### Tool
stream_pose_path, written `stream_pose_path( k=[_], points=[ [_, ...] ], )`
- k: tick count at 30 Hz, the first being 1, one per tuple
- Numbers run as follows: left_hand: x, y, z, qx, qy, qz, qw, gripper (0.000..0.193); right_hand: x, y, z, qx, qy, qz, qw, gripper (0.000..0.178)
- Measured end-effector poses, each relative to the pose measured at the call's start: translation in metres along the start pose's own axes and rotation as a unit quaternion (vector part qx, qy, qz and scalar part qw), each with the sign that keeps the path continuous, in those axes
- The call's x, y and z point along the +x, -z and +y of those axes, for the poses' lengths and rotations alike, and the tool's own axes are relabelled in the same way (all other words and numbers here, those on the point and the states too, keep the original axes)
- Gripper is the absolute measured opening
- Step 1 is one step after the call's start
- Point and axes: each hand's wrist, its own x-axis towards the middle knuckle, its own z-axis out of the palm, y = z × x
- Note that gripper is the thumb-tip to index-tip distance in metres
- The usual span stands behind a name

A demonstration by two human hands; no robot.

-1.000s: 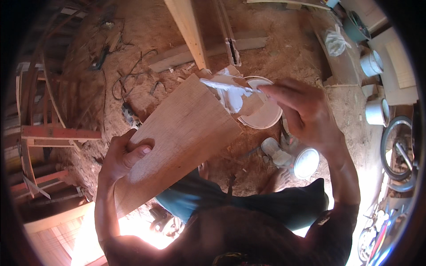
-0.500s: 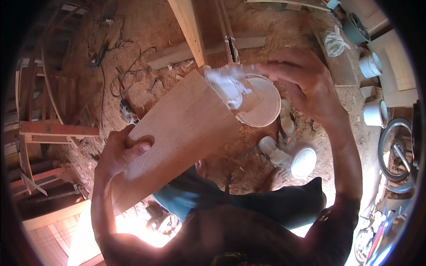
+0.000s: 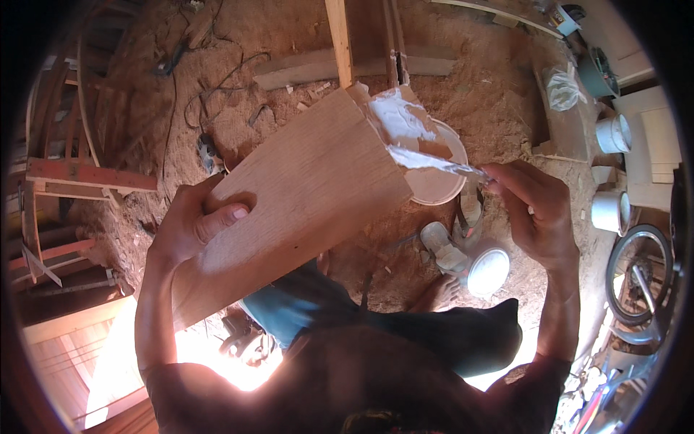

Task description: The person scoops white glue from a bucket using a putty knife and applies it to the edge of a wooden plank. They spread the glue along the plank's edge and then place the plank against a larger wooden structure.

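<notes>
My left hand (image 3: 201, 223) is closed around the near left edge of a wide, flat wooden board (image 3: 296, 199), thumb on top; the fingers beneath are hidden. The board slants from lower left up to the middle. In my right hand (image 3: 536, 208) a thin putty knife (image 3: 471, 172) is pinched, its blade coated with white paste and close to the board's far right end. Just past that end, a thick smear of white paste (image 3: 397, 114) lies on a small brown piece. Partly behind it is a round, pale bucket top (image 3: 444, 189).
An upright wooden post (image 3: 338, 40) stands beyond the board. A white container (image 3: 489, 271) sits near my foot and sandals. Along the right are white buckets (image 3: 611, 212), a clear plastic bag (image 3: 564, 90) and a bicycle wheel (image 3: 640, 275). Wooden frames (image 3: 90, 176) fill the left.
My right hand has come down and nearer, bringing the putty knife off the paste smear toward the board's end. The board has shifted slightly; my left hand keeps its hold.
</notes>
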Motion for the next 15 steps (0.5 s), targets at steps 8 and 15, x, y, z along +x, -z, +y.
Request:
stream_pose_path(
  k=[8, 15],
  points=[
    [-0.004, -0.008, -0.006, -0.031, -0.017, 0.03, 0.999, 0.076, 0.023, -0.006, -0.007, -0.111, 0.051, 0.061, 0.991, 0.039],
    [-0.006, -0.011, -0.009, -0.089, -0.042, 0.064, 0.993, 0.085, 0.009, -0.009, -0.031, -0.054, -0.003, 0.097, 0.994, 0.035]
  ],
)
